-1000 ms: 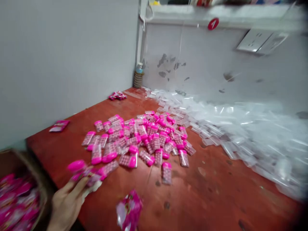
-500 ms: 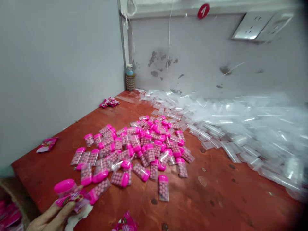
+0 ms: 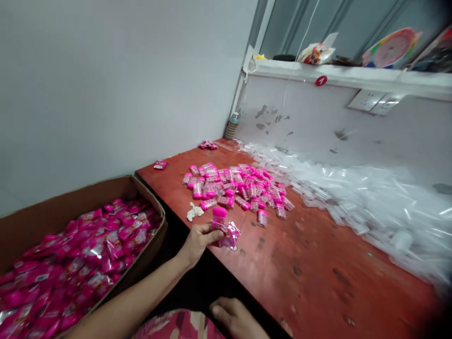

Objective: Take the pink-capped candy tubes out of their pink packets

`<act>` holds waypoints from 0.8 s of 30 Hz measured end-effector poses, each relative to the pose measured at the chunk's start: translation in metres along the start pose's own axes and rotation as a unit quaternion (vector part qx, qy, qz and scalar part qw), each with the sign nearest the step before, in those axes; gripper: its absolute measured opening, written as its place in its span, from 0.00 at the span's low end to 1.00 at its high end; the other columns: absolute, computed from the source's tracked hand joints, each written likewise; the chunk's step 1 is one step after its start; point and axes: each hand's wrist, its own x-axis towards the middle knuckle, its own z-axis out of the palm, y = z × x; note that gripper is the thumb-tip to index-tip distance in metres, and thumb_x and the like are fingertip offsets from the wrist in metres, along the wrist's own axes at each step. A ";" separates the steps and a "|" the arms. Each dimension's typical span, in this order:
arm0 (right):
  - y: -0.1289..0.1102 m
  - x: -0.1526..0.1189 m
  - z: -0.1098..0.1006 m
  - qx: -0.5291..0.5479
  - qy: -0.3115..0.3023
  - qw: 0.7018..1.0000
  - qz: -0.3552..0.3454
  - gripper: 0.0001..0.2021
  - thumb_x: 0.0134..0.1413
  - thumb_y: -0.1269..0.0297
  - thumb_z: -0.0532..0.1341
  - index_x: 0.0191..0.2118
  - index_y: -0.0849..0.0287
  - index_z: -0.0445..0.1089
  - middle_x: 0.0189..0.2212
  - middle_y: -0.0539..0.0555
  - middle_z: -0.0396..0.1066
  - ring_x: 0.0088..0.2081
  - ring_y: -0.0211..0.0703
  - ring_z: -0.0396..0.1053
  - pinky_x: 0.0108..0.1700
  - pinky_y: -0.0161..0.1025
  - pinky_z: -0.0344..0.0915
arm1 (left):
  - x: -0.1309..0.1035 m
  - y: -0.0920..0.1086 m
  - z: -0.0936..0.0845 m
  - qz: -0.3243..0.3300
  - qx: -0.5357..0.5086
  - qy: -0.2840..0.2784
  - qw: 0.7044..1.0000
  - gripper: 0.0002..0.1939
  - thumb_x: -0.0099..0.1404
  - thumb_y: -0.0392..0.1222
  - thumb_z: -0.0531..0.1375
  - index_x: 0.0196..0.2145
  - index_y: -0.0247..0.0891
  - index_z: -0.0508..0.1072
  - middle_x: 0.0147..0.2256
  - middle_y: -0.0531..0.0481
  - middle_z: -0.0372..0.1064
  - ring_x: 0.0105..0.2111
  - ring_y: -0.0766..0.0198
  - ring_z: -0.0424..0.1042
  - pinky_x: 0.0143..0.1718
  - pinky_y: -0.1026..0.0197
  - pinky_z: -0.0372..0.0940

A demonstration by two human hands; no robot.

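Note:
My left hand (image 3: 197, 241) reaches over the near table edge, its fingers closed on a pink-capped candy container (image 3: 219, 213). A shiny pink printed wrapper (image 3: 230, 234) is at the fingertips, over the container's lower part. Below, over my lap, my right hand (image 3: 236, 316) is curled closed; whatever its fingers hold, if anything, is hidden. Just beyond the left hand lies a heap of clear containers (image 3: 240, 186) with pink caps and small pink balls inside. A crumpled white piece (image 3: 195, 212) rests beside that heap.
An open cardboard box (image 3: 150, 195) of pink packets (image 3: 102, 245) stands left of the red table (image 3: 282, 263). Clear plastic sleeves (image 3: 367, 188) spread along the wall. Pink packets (image 3: 208, 145) and a bottle in a woven holder (image 3: 231, 126) sit near the corner. Above runs a shelf (image 3: 282, 67).
The view has swung left and drawn back, bringing the cardboard box, shelf and my right hand into sight. My left hand still holds the pink-capped container.

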 end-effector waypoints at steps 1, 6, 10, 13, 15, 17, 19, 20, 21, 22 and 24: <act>-0.008 -0.001 -0.012 0.018 0.030 0.999 0.010 0.17 0.54 0.53 0.52 0.30 0.61 0.70 0.25 0.50 0.70 0.29 0.42 0.67 0.30 0.35 0.63 | -0.005 -0.001 0.001 -0.001 0.005 -0.017 1.000 0.14 0.48 0.45 0.64 0.29 0.30 0.75 0.26 0.46 0.71 0.26 0.63 0.68 0.31 0.60 0.64; -0.064 -0.011 -0.067 0.082 0.296 0.950 -0.056 0.17 0.50 0.52 0.56 0.38 0.58 0.71 0.37 0.56 0.71 0.38 0.47 0.67 0.39 0.40 0.63 | -0.024 -0.002 0.008 0.013 0.090 -0.115 0.989 0.13 0.49 0.44 0.64 0.28 0.31 0.76 0.28 0.46 0.71 0.29 0.62 0.68 0.33 0.62 0.62; -0.090 0.002 -0.072 0.135 0.194 0.961 -0.145 0.16 0.47 0.56 0.60 0.42 0.57 0.70 0.40 0.54 0.71 0.43 0.47 0.65 0.46 0.41 0.59 | -0.033 -0.006 0.014 -0.038 0.079 -0.162 0.983 0.12 0.48 0.43 0.64 0.29 0.31 0.76 0.27 0.47 0.71 0.27 0.63 0.68 0.32 0.62 0.62; -0.084 0.014 -0.065 0.229 0.103 0.955 -0.156 0.18 0.47 0.52 0.59 0.41 0.58 0.70 0.34 0.54 0.72 0.38 0.45 0.67 0.41 0.41 0.61 | -0.037 -0.013 0.016 -0.110 -0.004 -0.175 0.978 0.13 0.46 0.43 0.65 0.27 0.30 0.76 0.24 0.47 0.70 0.25 0.65 0.68 0.31 0.62 0.62; -0.076 0.018 -0.062 0.286 0.054 0.945 -0.147 0.20 0.44 0.50 0.60 0.39 0.60 0.71 0.32 0.55 0.72 0.36 0.45 0.68 0.39 0.41 0.62 | -0.038 -0.017 0.018 -0.150 -0.065 -0.187 0.969 0.12 0.45 0.42 0.66 0.25 0.29 0.75 0.23 0.48 0.70 0.23 0.66 0.67 0.30 0.63 0.62; -0.071 0.020 -0.062 0.324 0.014 0.936 -0.133 0.20 0.39 0.52 0.64 0.38 0.61 0.71 0.32 0.55 0.72 0.35 0.45 0.68 0.38 0.41 0.62 | -0.037 -0.021 0.020 -0.177 -0.098 -0.192 0.960 0.11 0.43 0.39 0.67 0.26 0.30 0.75 0.22 0.48 0.70 0.22 0.67 0.67 0.29 0.63 0.63; -0.068 0.020 -0.063 0.344 -0.002 0.931 -0.121 0.20 0.34 0.56 0.67 0.37 0.60 0.70 0.31 0.55 0.72 0.35 0.46 0.68 0.37 0.41 0.63 | -0.035 -0.023 0.024 -0.199 -0.115 -0.190 0.954 0.12 0.42 0.36 0.68 0.28 0.30 0.75 0.23 0.48 0.70 0.23 0.67 0.68 0.30 0.63 0.63; -0.068 0.021 -0.064 0.351 0.006 0.929 -0.117 0.20 0.32 0.58 0.68 0.36 0.60 0.70 0.31 0.55 0.72 0.35 0.47 0.69 0.37 0.42 0.63 | -0.034 -0.023 0.025 -0.207 -0.122 -0.187 0.953 0.12 0.42 0.36 0.68 0.28 0.30 0.75 0.24 0.48 0.71 0.23 0.66 0.69 0.30 0.62 0.64; -0.068 0.023 -0.066 0.362 0.027 0.924 -0.118 0.19 0.31 0.60 0.69 0.34 0.59 0.70 0.30 0.54 0.72 0.34 0.47 0.69 0.36 0.42 0.64 | -0.031 -0.023 0.026 -0.213 -0.128 -0.184 0.951 0.12 0.43 0.36 0.67 0.28 0.30 0.75 0.24 0.47 0.71 0.24 0.66 0.69 0.31 0.62 0.64; -0.067 0.025 -0.068 0.377 0.064 0.915 -0.126 0.17 0.31 0.61 0.69 0.32 0.58 0.69 0.29 0.53 0.72 0.34 0.47 0.69 0.36 0.42 0.64 | -0.028 -0.023 0.027 -0.216 -0.133 -0.182 0.950 0.11 0.44 0.37 0.67 0.28 0.30 0.75 0.25 0.47 0.71 0.25 0.66 0.70 0.31 0.61 0.64; -0.063 0.030 -0.075 0.419 0.169 0.878 -0.156 0.12 0.35 0.62 0.67 0.30 0.56 0.68 0.26 0.50 0.71 0.32 0.44 0.69 0.36 0.42 0.65 | -0.020 -0.022 0.027 -0.213 -0.139 -0.168 0.952 0.10 0.47 0.38 0.65 0.28 0.29 0.74 0.25 0.46 0.71 0.25 0.66 0.70 0.32 0.61 0.65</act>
